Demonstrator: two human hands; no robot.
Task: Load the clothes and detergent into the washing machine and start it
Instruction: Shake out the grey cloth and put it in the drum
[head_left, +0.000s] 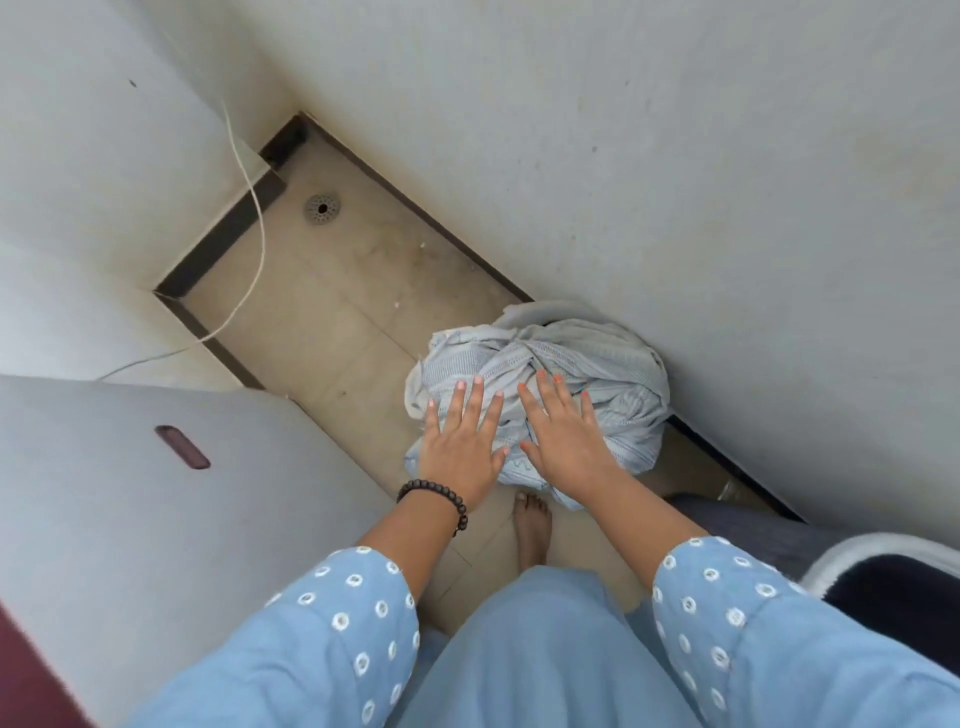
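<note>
A bundle of pale blue and grey clothes (587, 364) lies knotted on the tiled floor against the right wall. My left hand (462, 441), with a dark bead bracelet on its wrist, hovers flat over the bundle's near left side with fingers spread. Beside it my right hand (563, 434) is spread the same way over the bundle's middle. Neither hand grips the cloth. The grey surface with a dark slot at the left (156, 493) may be the washing machine's lid. No detergent is in view.
A narrow beige tiled floor (332, 322) runs between grey walls, with a round drain (322, 209) at the far end. A white cable (249, 260) hangs down the left wall. My bare foot (531, 525) stands just before the bundle. A dark item with a white rim (893, 587) sits at the right.
</note>
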